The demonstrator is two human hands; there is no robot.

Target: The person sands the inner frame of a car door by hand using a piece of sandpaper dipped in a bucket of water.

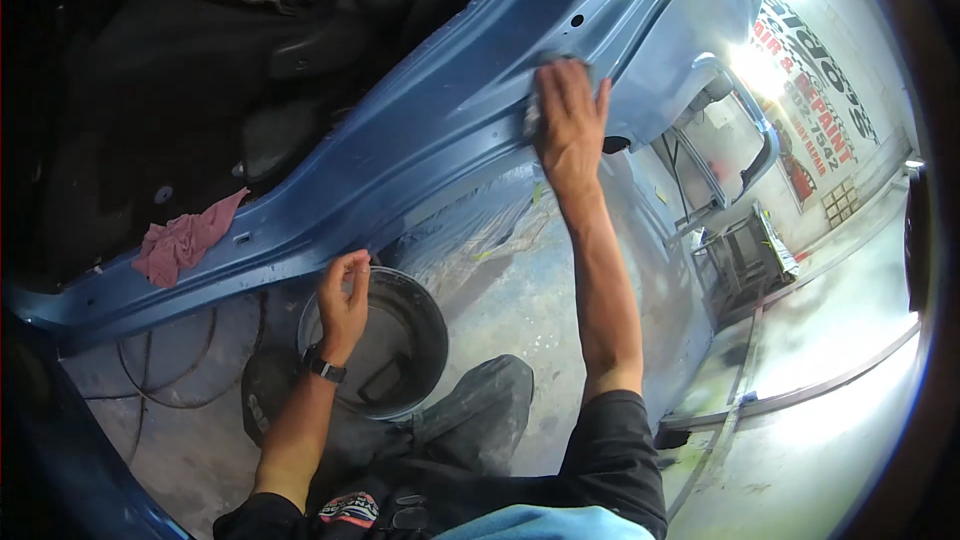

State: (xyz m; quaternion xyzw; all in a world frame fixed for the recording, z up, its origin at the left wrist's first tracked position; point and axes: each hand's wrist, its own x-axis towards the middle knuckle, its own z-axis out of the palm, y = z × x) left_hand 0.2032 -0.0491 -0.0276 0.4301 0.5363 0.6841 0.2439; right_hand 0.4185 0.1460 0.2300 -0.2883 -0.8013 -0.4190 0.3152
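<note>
My right hand [570,120] presses flat on the blue car door sill [420,140], with a small grey sanding pad [532,115] showing under its fingers. My left hand [343,302] hovers over a dark bucket [420,340] on the floor, fingers loosely curled with nothing in them. A black watch sits on that wrist. A pink rag [185,240] lies on the sill to the left.
The dark car interior with a seat [300,50] is beyond the sill. A cable [170,370] loops on the concrete floor. A blue car door [725,130] stands at the right near a painted wall sign. My knee [490,410] is beside the bucket.
</note>
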